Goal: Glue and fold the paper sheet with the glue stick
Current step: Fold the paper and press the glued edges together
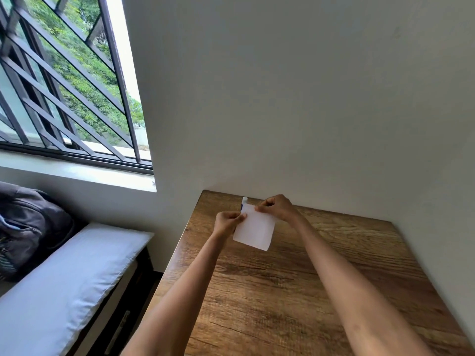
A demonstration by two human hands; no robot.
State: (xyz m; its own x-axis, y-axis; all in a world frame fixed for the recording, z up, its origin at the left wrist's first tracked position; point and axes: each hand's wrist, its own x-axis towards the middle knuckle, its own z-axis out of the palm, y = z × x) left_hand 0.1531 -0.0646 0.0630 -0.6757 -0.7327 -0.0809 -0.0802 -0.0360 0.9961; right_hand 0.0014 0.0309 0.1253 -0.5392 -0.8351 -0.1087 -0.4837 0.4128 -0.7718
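A small white paper sheet (255,230) is held up above the far part of the wooden table (282,291). My left hand (228,222) pinches its upper left edge. My right hand (276,207) pinches its top edge. Behind the paper, a glue stick (244,201) with a white cap and dark body stands near the wall, mostly hidden by the sheet and my left hand.
The table sits in a corner, with walls behind it and to its right. To the left stand a bench with a white cushion (64,286) and a dark bag (28,227) under a barred window (64,86).
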